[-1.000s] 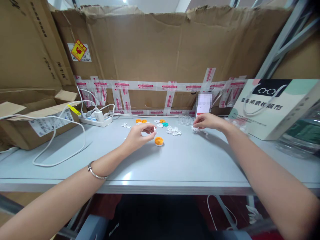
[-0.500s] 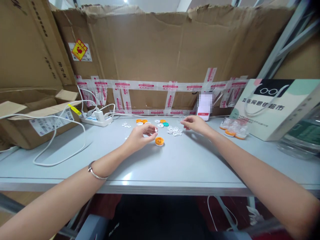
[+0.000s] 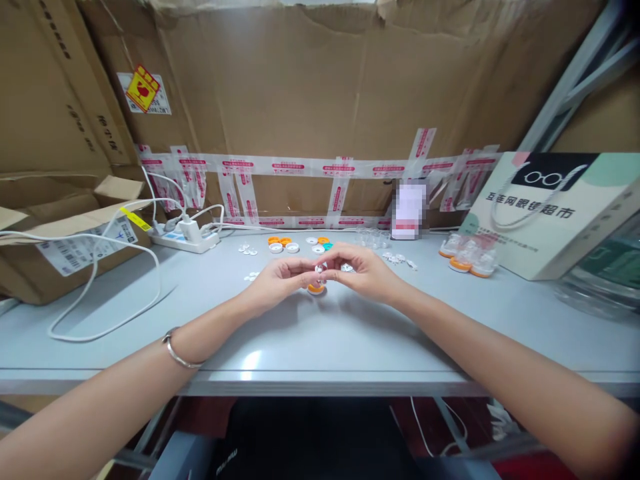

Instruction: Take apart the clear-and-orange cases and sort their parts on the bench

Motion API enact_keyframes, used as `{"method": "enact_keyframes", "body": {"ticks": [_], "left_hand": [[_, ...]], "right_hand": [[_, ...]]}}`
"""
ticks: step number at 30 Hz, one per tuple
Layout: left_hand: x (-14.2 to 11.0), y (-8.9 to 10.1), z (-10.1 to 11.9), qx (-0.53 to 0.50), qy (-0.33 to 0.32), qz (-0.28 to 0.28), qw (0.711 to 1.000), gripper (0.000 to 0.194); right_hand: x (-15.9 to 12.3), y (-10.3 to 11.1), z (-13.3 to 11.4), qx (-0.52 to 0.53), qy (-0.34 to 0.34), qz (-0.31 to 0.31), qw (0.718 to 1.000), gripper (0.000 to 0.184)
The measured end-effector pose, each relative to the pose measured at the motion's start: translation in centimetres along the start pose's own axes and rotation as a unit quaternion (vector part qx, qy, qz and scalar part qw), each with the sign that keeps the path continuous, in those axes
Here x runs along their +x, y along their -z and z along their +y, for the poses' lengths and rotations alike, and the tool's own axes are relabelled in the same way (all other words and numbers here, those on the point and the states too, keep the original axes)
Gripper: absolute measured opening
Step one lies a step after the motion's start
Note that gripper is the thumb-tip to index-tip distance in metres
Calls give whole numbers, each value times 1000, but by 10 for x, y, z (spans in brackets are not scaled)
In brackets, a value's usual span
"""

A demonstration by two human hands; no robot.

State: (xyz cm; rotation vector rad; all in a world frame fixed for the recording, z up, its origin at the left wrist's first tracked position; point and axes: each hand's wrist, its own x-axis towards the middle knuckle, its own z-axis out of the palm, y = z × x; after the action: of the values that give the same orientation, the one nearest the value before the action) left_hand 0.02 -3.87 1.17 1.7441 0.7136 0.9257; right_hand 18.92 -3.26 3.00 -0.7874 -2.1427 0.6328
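Observation:
My left hand (image 3: 283,283) and my right hand (image 3: 361,272) meet over the table, fingertips pinched together. Between them is a small white plastic part (image 3: 319,268), mostly covered by the fingers. Just below the fingertips an orange and white round cap (image 3: 316,289) rests on the table. Behind the hands lie orange rings (image 3: 279,241), white rings (image 3: 292,247) and a teal ring (image 3: 327,247), partly hidden by my right hand. Small white pieces (image 3: 348,267) show past my right fingers.
White discs (image 3: 247,249) lie at left, more white parts (image 3: 399,259) at right. Clear cups (image 3: 373,238) stand near a phone (image 3: 409,210). Capped clear containers (image 3: 467,257) sit before a paper bag (image 3: 540,213). A power strip (image 3: 187,239) and white cable (image 3: 159,267) lie left.
My right hand has come left and toward me, from near the clear cups to my left fingertips. Both hands now pinch together above the orange cap. The view has shifted slightly.

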Motion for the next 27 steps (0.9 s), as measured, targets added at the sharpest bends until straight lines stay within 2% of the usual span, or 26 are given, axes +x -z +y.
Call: {"method": "enact_keyframes", "body": {"ticks": [2,5,7,9,13,17,21,27], "left_hand": [[1,0,-1,17,4,10,1000,26],[2,1,-2,63,5,63,996,27],[4,4,-2,114,-1,91,989,27],[6,7,-1,185,-15,97,978,26],[9,13,-2,334,-45,46,940,33],[14,14,-9,395,-35,-15,918,41],[22,12,-17,410,-41,-26,911,35],[32,13,-22,369,-35,-26,928,28]], "right_hand": [[1,0,0,40,-49,2,998,18],[4,7,5,98,-115,23,988,24],[5,20,13,110,-154,44,981,26],[5,40,23,91,-194,53,975,25],[-6,90,49,-6,-270,38,962,23],[-23,125,76,-34,-338,23,940,26],[-28,134,91,-45,-373,-21,927,27],[-22,134,109,-80,-397,3,914,22]]}}
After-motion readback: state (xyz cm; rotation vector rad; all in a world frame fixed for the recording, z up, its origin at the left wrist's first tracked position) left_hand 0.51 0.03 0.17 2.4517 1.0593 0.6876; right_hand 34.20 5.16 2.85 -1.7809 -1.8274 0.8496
